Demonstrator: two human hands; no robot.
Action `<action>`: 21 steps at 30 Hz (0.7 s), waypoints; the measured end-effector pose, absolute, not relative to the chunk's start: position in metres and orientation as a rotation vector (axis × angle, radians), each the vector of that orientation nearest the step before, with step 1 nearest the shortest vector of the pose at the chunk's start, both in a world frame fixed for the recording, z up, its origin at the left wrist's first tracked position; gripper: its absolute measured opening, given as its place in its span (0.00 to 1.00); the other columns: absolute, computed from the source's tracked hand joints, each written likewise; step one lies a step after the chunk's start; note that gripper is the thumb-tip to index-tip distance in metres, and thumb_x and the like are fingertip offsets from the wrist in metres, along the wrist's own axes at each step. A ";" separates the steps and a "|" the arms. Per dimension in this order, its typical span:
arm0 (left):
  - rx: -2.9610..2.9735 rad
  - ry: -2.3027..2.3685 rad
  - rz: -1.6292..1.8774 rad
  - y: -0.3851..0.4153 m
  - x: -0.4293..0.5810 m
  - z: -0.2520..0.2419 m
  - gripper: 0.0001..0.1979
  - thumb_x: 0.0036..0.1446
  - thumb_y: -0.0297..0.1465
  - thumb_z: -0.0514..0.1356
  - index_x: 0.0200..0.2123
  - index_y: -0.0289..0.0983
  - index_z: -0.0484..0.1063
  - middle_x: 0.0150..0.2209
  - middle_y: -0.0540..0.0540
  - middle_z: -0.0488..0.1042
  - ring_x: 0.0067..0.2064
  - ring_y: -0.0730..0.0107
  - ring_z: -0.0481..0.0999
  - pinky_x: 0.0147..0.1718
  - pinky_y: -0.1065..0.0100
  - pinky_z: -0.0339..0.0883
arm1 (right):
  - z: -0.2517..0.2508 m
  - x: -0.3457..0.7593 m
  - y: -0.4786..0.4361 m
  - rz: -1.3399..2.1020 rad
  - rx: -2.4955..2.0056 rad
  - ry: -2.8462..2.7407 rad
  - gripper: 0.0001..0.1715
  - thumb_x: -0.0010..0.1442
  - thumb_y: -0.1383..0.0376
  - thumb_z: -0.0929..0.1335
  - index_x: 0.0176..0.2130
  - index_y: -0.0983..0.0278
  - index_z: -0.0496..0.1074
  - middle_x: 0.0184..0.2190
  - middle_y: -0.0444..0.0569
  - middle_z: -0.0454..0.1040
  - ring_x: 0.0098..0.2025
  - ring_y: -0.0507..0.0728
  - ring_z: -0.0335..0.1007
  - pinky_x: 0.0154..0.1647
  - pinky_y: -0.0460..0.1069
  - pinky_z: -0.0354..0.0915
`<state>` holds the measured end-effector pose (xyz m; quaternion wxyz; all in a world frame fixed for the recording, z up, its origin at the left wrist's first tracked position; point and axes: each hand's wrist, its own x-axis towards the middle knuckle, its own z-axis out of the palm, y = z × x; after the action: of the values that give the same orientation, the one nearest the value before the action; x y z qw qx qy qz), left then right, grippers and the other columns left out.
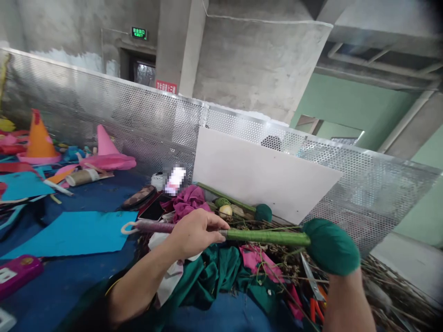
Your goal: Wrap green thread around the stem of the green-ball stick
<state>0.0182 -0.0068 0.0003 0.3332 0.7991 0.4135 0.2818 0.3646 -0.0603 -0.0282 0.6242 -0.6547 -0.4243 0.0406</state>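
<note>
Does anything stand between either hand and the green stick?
Nothing visible for the left hand: it holds the stick directly. The green ball at the stick's end hides the right hand, so I cannot tell there.

The stick (270,237) is coloured bright green right of the left hand (198,234). Purple is seen on the cloth (191,200) just past that hand, dark green on the ball (331,246) by the right wrist (346,287), and brown checks on the pouch (139,198) left of both.
</note>
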 end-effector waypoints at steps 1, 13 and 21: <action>1.991 1.005 0.734 -0.007 0.020 0.000 0.14 0.46 0.31 0.63 0.38 0.37 0.82 0.31 0.50 0.81 0.31 0.69 0.75 0.31 0.71 0.63 | -0.028 0.362 -0.056 0.073 -1.542 -1.012 0.19 0.57 0.60 0.65 0.16 0.57 0.72 0.19 0.49 0.75 0.25 0.57 0.72 0.28 0.49 0.68; 1.539 0.890 0.936 -0.014 0.025 0.004 0.12 0.44 0.27 0.64 0.34 0.31 0.81 0.18 0.54 0.69 0.20 0.80 0.59 0.21 0.75 0.54 | -0.045 0.194 -0.043 0.665 -1.025 -1.690 0.14 0.58 0.56 0.69 0.40 0.62 0.76 0.39 0.50 0.78 0.47 0.60 0.72 0.52 0.53 0.66; 1.459 0.829 1.052 -0.002 0.023 -0.008 0.12 0.46 0.26 0.63 0.37 0.32 0.80 0.21 0.53 0.73 0.19 0.81 0.59 0.21 0.75 0.56 | -0.042 0.190 -0.060 0.214 -0.992 -1.624 0.15 0.64 0.64 0.65 0.27 0.63 0.73 0.34 0.49 0.71 0.41 0.57 0.69 0.40 0.48 0.63</action>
<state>0.0232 -0.0022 -0.0083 0.5486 0.6160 0.3498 0.4440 0.1895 -0.0599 -0.0421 0.5756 -0.4237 -0.6934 0.0914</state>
